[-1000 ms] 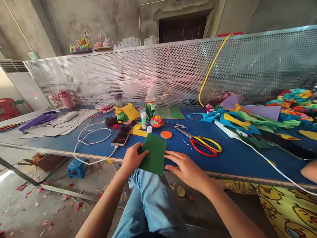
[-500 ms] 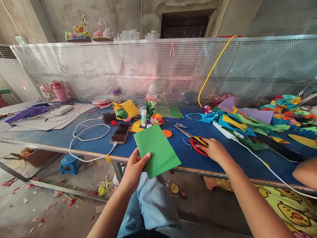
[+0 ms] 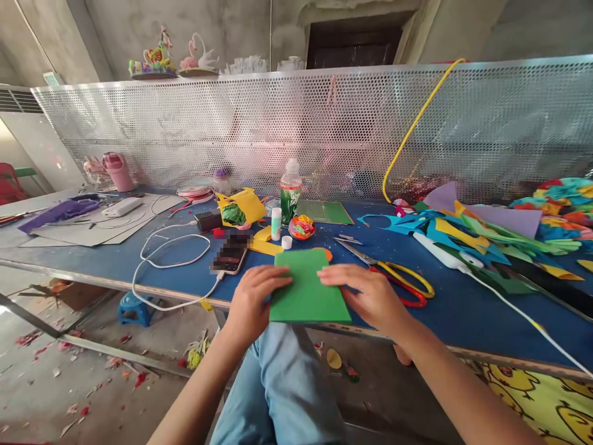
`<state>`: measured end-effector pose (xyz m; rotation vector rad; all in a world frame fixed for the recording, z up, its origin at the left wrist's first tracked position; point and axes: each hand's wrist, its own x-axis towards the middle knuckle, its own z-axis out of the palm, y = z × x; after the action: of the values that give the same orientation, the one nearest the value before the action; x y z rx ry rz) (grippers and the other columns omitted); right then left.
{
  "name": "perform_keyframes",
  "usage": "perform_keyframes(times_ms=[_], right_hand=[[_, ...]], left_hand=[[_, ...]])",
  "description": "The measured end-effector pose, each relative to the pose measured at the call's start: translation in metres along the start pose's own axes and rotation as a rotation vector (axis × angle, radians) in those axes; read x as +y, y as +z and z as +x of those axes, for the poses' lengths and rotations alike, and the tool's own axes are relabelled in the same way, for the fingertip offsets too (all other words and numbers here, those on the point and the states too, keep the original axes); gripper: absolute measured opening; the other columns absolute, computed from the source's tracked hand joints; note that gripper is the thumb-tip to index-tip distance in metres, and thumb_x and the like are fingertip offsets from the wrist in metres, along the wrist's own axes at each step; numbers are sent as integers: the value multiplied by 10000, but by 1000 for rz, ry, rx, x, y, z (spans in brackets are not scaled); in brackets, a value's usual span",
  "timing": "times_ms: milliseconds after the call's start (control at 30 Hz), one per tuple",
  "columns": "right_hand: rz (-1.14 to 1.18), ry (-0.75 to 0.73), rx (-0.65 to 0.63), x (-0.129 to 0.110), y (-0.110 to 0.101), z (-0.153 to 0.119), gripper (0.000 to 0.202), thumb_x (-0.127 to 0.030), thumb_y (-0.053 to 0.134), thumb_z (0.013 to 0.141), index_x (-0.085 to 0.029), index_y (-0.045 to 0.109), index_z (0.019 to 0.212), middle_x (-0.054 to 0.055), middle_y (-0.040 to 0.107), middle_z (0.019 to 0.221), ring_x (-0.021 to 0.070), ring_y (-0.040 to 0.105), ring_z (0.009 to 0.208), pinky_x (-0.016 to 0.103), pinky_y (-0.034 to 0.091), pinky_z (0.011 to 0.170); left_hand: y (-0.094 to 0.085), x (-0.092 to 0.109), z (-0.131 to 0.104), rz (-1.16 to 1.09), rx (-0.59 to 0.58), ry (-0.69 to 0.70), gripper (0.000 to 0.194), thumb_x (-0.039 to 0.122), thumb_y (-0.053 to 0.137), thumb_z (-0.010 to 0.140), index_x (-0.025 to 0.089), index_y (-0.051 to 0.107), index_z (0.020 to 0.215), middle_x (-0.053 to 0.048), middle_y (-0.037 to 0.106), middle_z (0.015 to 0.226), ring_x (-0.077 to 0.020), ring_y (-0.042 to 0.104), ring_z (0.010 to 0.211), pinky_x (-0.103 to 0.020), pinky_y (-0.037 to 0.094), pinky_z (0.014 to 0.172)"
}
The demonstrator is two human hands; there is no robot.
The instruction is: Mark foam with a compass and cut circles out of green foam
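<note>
A green paper sheet (image 3: 308, 290) is held flat over the table's front edge, between both hands. My left hand (image 3: 259, 293) grips its left side, fingers on top. On the right side, my right hand (image 3: 365, 290) holds it with the fingers on top and the thumb hidden. Just right of my right hand lie scissors (image 3: 386, 272) with red and yellow handles. Behind the sheet are an orange disc (image 3: 328, 254), partly covered, a white cap (image 3: 287, 242) and a glue stick (image 3: 276, 224).
A phone (image 3: 231, 253) with a white cable lies left on the blue table (image 3: 185, 281). Behind are a bottle (image 3: 290, 198), a colourful paper ball (image 3: 301, 227) and yellow paper (image 3: 248, 207). Cut paper (image 3: 477, 232) and a white power strip (image 3: 438, 252) lie right.
My right hand has let go of the scissors, which now lie on the table, and has taken the sheet's right side. The sheet has turned flatter and squarer to me.
</note>
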<state>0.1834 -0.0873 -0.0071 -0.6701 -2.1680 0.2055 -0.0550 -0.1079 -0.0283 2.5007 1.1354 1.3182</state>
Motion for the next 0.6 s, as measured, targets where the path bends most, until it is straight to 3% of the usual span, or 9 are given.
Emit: perform_keyframes(times_ms=[100, 200, 300, 367, 433, 500, 600], right_hand=[[-9, 101, -181, 8, 6, -26, 284, -80, 460, 823, -229, 674, 936, 30, 708, 1010, 174, 648, 970, 303, 532, 833], [5, 253, -293, 10, 9, -37, 228, -167, 476, 849, -234, 681, 923, 28, 709, 997, 193, 646, 968, 309, 524, 831], [1, 478, -286, 13, 14, -27, 204, -339, 491, 877, -222, 656, 906, 24, 700, 809, 193, 655, 772, 286, 526, 661], [25, 607, -226, 16, 20, -18, 262, -373, 460, 891, -213, 581, 1061, -8, 633, 685, 157, 600, 626, 253, 481, 550], [50, 670, -188, 19, 25, -12, 411, -353, 452, 896, -206, 415, 1278, -48, 548, 627, 127, 528, 546, 226, 434, 501], [24, 689, -204, 21, 29, -11, 481, -331, 453, 892, -218, 348, 1347, -64, 489, 601, 111, 472, 501, 211, 397, 468], [-20, 695, -260, 22, 31, -13, 336, -326, 455, 888, -265, 545, 1205, -41, 569, 634, 106, 487, 495, 212, 409, 465]], left_hand=[[3, -9, -21, 94, -232, 114, 403, 31, 460, 782, 209, 617, 1107, -58, 676, 1110, -204, 618, 1037, -391, 474, 895], [8, -10, -29, 80, -342, 52, 334, 157, 495, 838, 196, 588, 1157, -81, 649, 1159, -228, 584, 1103, -412, 434, 948], [14, -7, -18, 36, -280, -229, 269, 323, 468, 895, 196, 610, 1086, -67, 715, 906, -210, 654, 881, -325, 482, 771], [19, -5, -8, -6, -185, -450, 382, 385, 484, 884, 215, 501, 1226, -23, 700, 789, -189, 646, 767, -267, 460, 656], [25, -5, -1, -46, -99, -565, 503, 392, 497, 877, 239, 361, 1336, 12, 680, 753, -167, 631, 718, -236, 434, 623], [29, -6, 1, -52, -65, -568, 498, 379, 497, 880, 248, 351, 1338, 26, 661, 739, -146, 614, 685, -221, 427, 620], [30, -9, -3, -38, -76, -432, 407, 392, 557, 845, 233, 491, 1214, 21, 634, 725, -131, 594, 668, -218, 442, 622]])
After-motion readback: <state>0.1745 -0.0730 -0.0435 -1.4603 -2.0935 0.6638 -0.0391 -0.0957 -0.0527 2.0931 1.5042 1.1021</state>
